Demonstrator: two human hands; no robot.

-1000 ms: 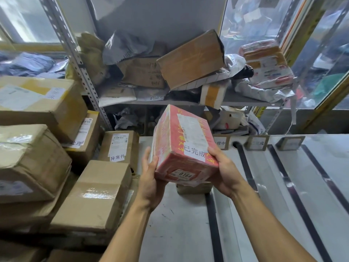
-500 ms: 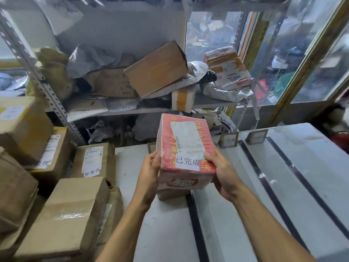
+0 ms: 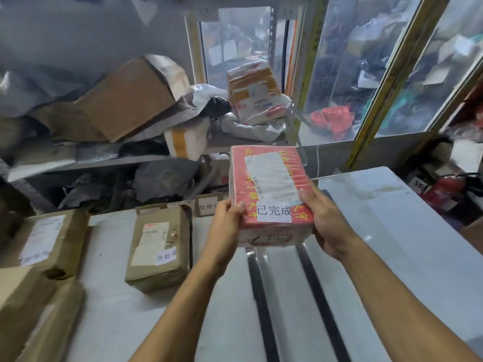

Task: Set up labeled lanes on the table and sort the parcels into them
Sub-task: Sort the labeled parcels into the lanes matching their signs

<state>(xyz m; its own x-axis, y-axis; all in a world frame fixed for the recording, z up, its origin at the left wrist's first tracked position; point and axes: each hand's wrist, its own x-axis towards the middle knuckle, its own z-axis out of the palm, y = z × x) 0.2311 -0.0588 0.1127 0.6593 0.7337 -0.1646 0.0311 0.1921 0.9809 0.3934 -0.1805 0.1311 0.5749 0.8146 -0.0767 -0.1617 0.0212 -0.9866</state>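
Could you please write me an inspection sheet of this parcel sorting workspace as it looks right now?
Surface: white table with two black tape lines.
Job's things: red parcel labeled 已完成, held above the table; brown parcel lying flat in a left lane; lane card standing at the far edge.
Clutter: more brown boxes at left; shelf crammed with boxes and bags.
Grippers: left hand and right hand grip the red parcel's sides.
Cables: nothing seen.
Surroundings: windows; red fire extinguisher at right.

One red parcel (image 3: 269,194); two tape strips (image 3: 261,304).
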